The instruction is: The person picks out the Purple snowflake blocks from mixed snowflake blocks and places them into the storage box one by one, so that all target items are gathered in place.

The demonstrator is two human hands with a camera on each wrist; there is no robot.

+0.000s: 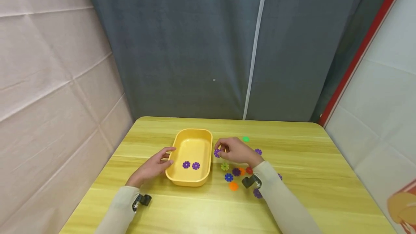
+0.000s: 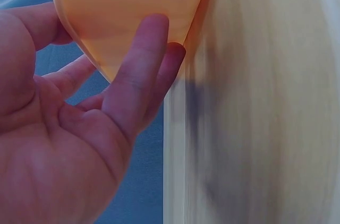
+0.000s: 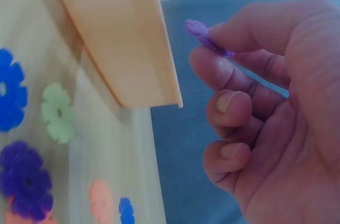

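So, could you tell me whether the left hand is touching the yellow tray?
Touching: the left wrist view shows left hand fingertips pressed against the yellow tray wall.

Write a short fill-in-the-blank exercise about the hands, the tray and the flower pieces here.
1. The right hand pinches a ____ flower piece beside the tray.
2. The yellow tray already holds ____ purple pieces.
3. The left hand rests against the tray's ____ side.
4. Loose pieces lie on the table to the ____ of the tray.

Missing words: purple; two; left; right
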